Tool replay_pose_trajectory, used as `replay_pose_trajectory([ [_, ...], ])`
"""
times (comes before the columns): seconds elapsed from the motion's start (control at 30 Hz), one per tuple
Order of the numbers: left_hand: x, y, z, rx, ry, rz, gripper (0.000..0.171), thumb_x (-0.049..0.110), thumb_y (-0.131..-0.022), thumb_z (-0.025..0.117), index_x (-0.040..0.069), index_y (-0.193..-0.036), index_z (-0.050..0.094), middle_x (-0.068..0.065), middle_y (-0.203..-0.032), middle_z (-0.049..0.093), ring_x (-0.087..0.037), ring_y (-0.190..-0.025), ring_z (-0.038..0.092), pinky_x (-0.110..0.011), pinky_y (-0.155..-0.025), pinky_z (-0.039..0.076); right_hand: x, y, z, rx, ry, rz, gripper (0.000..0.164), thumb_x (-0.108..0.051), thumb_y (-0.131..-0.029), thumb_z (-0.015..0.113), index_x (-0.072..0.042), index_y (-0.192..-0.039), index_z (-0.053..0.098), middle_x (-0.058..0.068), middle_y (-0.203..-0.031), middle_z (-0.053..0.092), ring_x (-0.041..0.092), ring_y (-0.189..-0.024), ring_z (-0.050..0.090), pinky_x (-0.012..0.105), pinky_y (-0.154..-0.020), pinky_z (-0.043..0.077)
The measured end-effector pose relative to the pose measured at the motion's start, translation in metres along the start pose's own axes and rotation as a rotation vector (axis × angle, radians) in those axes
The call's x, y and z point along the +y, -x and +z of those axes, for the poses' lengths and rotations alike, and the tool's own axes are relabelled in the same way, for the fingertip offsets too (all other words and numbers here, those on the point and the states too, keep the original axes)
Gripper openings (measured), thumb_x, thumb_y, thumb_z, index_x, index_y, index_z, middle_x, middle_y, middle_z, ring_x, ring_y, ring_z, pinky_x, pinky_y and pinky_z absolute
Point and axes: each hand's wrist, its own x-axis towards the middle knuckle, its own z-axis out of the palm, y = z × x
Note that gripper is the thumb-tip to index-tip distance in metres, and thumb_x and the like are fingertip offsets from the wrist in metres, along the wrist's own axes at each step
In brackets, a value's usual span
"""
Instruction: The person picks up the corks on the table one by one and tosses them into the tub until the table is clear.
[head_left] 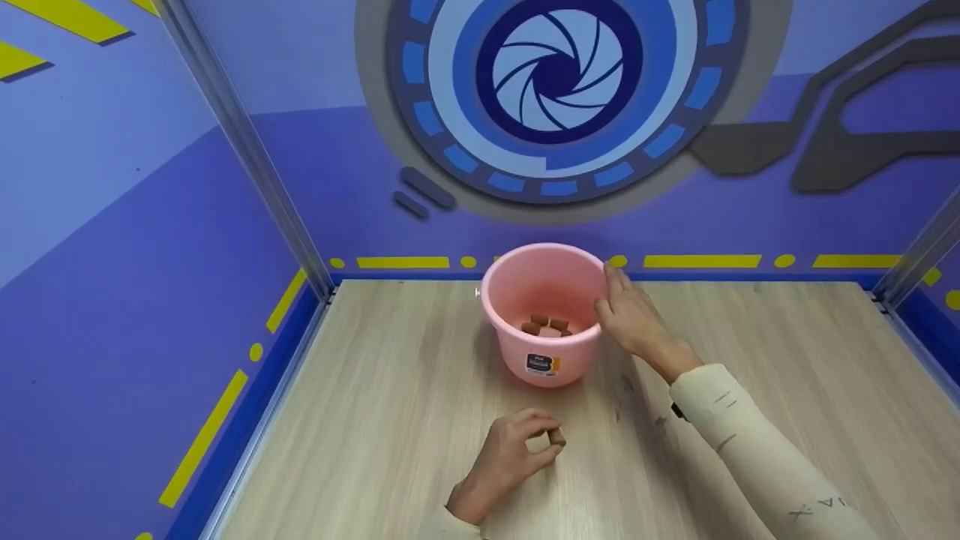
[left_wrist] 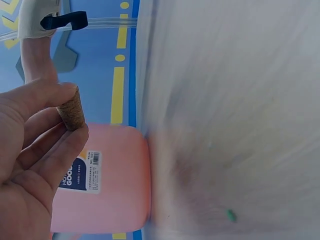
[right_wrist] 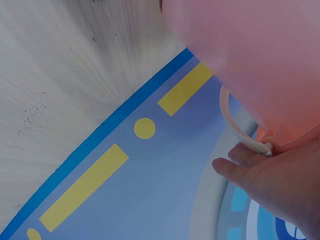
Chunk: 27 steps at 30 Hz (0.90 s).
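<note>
A pink bucket (head_left: 512,358) stands upright on the table, its label facing me. Several brown corks (head_left: 539,320) lie on its bottom. In front of the bucket, my left hand (head_left: 506,454) pinches one cork (left_wrist: 73,111) between thumb and fingertips, low over the tabletop. My right hand (head_left: 634,318) rests against the bucket's right side at the rim, fingers extended. In the right wrist view it touches the bucket by the joint of the pale handle (right_wrist: 233,124), which hangs down on the far side.
The wood-grain table (head_left: 390,420) ends at a blue printed back wall (head_left: 315,187) close behind the bucket. A side panel (head_left: 112,360) with a metal post (head_left: 247,135) bounds the left. A small green speck (left_wrist: 231,215) lies on the tabletop.
</note>
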Motion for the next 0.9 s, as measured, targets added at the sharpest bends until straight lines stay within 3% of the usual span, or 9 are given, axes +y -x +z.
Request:
replay_pose_trajectory([
  [0.23, 0.002, -0.009, -0.011, 0.031, -0.004, -0.035, 0.024, 0.013, -0.081, 0.079, 0.014, -0.104, 0.074, 0.007, -0.105, 0.068, -0.001, -0.092, 0.063, -0.014, -0.081, 0.050, 0.000, 0.000, 0.000, -0.006, -0.007, 0.005, 0.067, -0.030, -0.101, 0.035, 0.005, -0.152, 0.009, 0.027, -0.156, 0.016, 0.041, -0.143, 0.016, 0.056, -0.114, 0.013],
  [0.47, 0.004, -0.021, -0.021, 0.119, -0.054, 0.067, 0.025, 0.012, -0.080, 0.079, 0.011, -0.105, 0.074, 0.004, -0.105, 0.069, -0.002, -0.095, 0.063, -0.015, -0.084, 0.049, -0.001, 0.000, 0.000, 0.000, -0.006, 0.002, 0.067, -0.029, -0.101, 0.035, 0.006, -0.152, 0.009, 0.028, -0.155, 0.016, 0.043, -0.142, 0.017, 0.056, -0.114, 0.014],
  [0.9, 0.009, -0.038, -0.034, 0.230, -0.070, 0.135, 0.030, 0.010, -0.078, 0.080, 0.008, -0.108, 0.073, 0.001, -0.110, 0.067, -0.006, -0.101, 0.063, -0.019, -0.087, 0.050, 0.001, 0.000, 0.001, 0.011, 0.011, 0.005, 0.066, -0.028, -0.101, 0.035, 0.006, -0.152, 0.010, 0.030, -0.154, 0.019, 0.044, -0.141, 0.020, 0.056, -0.114, 0.015],
])
